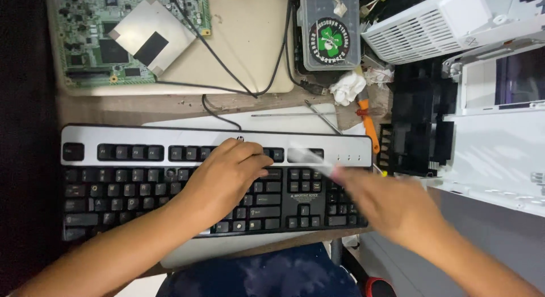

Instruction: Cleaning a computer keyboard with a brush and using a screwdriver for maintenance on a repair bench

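Resting flat on the keyboard (170,183), the left hand (224,178) held nothing, fingers loosely spread over the keys; right hand (392,203) blurred beside them, grip unreadable. Likely mid-inspection; next needs steadying.

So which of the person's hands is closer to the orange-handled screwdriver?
The right. The blurred right hand is over the keyboard's right end, just below the orange-handled screwdriver. The left hand rests on the middle keys, farther left.

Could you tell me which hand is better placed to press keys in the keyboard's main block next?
The left hand: it rests on the keyboard main block. The right hand is blurred above the number pad end.
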